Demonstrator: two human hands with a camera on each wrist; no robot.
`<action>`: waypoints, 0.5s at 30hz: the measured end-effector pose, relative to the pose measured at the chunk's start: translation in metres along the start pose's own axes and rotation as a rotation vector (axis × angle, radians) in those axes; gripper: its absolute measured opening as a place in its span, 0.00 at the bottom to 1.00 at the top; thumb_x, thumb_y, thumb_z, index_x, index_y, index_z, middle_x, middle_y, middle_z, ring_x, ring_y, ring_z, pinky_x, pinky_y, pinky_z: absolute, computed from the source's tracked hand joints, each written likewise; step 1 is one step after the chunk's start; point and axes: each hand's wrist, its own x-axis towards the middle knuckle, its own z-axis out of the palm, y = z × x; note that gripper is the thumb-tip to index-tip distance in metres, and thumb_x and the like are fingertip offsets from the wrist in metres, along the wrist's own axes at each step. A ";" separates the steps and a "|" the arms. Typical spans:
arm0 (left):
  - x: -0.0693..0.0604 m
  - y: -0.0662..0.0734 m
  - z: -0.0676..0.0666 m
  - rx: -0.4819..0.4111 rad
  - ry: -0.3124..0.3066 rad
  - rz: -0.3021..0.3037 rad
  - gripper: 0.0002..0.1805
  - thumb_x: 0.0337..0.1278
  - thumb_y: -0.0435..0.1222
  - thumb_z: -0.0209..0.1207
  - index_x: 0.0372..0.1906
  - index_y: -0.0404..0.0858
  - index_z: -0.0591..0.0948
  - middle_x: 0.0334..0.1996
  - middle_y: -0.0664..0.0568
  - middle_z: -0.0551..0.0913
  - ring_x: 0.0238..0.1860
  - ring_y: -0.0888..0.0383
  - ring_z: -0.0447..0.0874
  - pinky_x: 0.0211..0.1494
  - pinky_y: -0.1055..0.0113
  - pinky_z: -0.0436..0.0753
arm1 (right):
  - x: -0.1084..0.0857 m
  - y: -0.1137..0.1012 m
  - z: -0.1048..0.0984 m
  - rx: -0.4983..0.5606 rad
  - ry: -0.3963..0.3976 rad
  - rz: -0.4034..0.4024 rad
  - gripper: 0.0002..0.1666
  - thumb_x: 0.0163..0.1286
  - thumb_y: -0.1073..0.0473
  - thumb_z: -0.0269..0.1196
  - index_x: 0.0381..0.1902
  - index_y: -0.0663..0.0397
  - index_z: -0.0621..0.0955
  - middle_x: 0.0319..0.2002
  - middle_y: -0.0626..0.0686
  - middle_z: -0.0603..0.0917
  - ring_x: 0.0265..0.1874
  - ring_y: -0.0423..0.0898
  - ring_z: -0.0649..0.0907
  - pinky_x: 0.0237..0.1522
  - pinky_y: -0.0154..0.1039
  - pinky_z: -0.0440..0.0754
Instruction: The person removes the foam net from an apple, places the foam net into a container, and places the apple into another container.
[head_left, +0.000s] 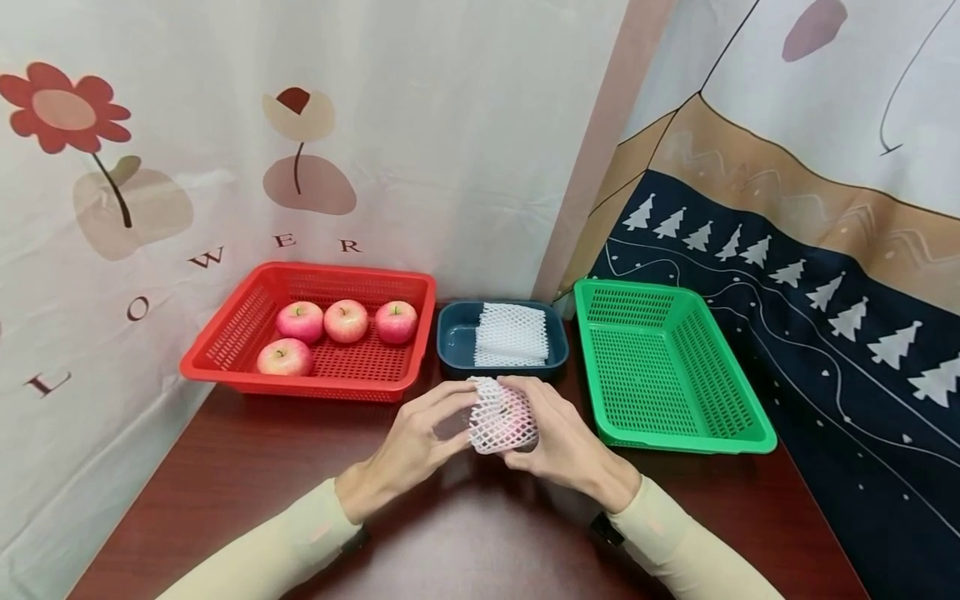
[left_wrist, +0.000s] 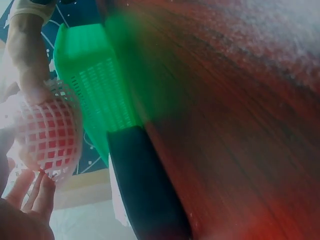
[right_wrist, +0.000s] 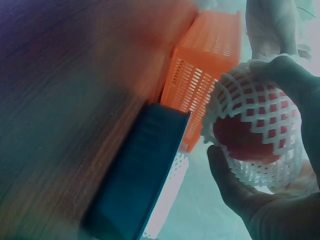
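Note:
An apple (right_wrist: 242,140) sits inside a white foam net sleeve (head_left: 495,421), held between both hands above the near side of the dark tray. My left hand (head_left: 416,437) grips the sleeve from the left with thumb and fingers. On the other side my right hand (head_left: 570,446) curls its fingers and thumb around the netted apple. The right wrist view shows bare red apple skin at the sleeve's opening, while the mesh covers the rest. In the left wrist view, mesh (left_wrist: 50,135) stretches over the fruit.
Several apples (head_left: 347,322) lie in a red basket (head_left: 322,387) at the left. Behind the hands, a dark blue tray (head_left: 457,333) holds more white foam sleeves (head_left: 512,335). A green basket (head_left: 637,367) stands at the right on the brown table (head_left: 480,542). Printed curtains hang behind.

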 end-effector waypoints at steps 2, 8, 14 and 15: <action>-0.001 0.001 -0.001 -0.019 -0.003 -0.038 0.30 0.54 0.23 0.84 0.64 0.38 0.91 0.63 0.43 0.93 0.62 0.46 0.95 0.78 0.78 0.81 | -0.001 -0.001 -0.001 0.000 0.027 -0.007 0.63 0.53 0.56 0.93 0.83 0.55 0.73 0.75 0.55 0.84 0.68 0.52 0.86 0.69 0.54 0.90; 0.000 0.008 -0.006 -0.118 0.029 -0.149 0.17 0.70 0.23 0.73 0.59 0.39 0.93 0.61 0.45 0.93 0.61 0.50 0.93 0.72 0.79 0.85 | -0.001 -0.001 -0.003 -0.005 0.081 -0.058 0.65 0.51 0.56 0.94 0.83 0.56 0.73 0.76 0.56 0.83 0.70 0.53 0.84 0.72 0.53 0.87; 0.011 0.024 -0.003 -0.159 0.071 -0.320 0.08 0.72 0.31 0.77 0.50 0.43 0.93 0.53 0.51 0.92 0.54 0.59 0.92 0.61 0.75 0.93 | 0.002 0.000 -0.002 -0.056 0.116 -0.158 0.63 0.46 0.60 0.95 0.78 0.59 0.76 0.74 0.57 0.84 0.70 0.55 0.83 0.74 0.51 0.82; 0.014 0.027 -0.002 -0.157 0.078 -0.352 0.08 0.70 0.32 0.80 0.47 0.43 0.93 0.51 0.52 0.92 0.52 0.60 0.92 0.58 0.73 0.94 | 0.002 0.000 -0.001 -0.066 0.118 -0.166 0.63 0.45 0.60 0.96 0.77 0.59 0.77 0.73 0.56 0.84 0.70 0.55 0.83 0.74 0.51 0.82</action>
